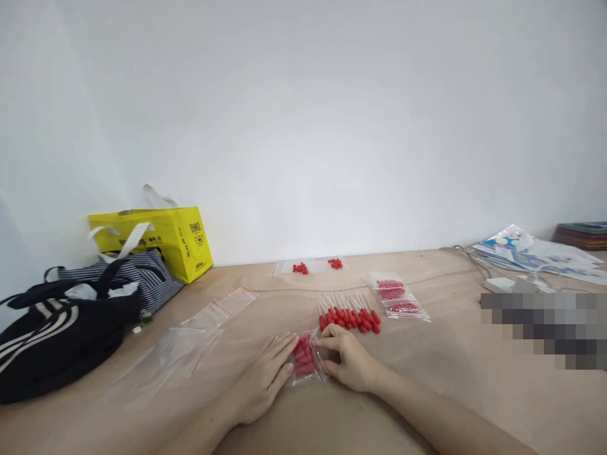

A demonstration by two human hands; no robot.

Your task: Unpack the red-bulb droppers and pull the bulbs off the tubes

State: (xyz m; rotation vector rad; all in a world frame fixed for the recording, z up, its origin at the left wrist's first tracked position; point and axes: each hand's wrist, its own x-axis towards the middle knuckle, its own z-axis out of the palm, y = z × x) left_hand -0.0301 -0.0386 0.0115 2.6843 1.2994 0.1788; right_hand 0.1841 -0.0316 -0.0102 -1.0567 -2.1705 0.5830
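Note:
A clear zip bag (pixel 304 361) holding several red rod-shaped pieces lies on the table at front centre. My left hand (pixel 266 378) rests on its left side, fingers stretched out and thumb a little apart. At the bag's right edge my right hand (pixel 348 359) has its fingers curled, thumb and forefinger pinching the plastic. Just behind the right hand lies a row of red-tipped sticks (pixel 351 318), their pale thin ends pointing away. Filled zip bags (pixel 398 297) with red pieces overlap to the right of the row.
Flat clear bags (pixel 199 332) spread across the left. Two small heaps of red pieces (pixel 300 268) lie on plastic near the wall. A yellow bag (pixel 194 243), a striped bag (pixel 159 281) and a black bag (pixel 61 335) stand far left. Papers (pixel 540 256) and a white adapter (pixel 524 284) are right.

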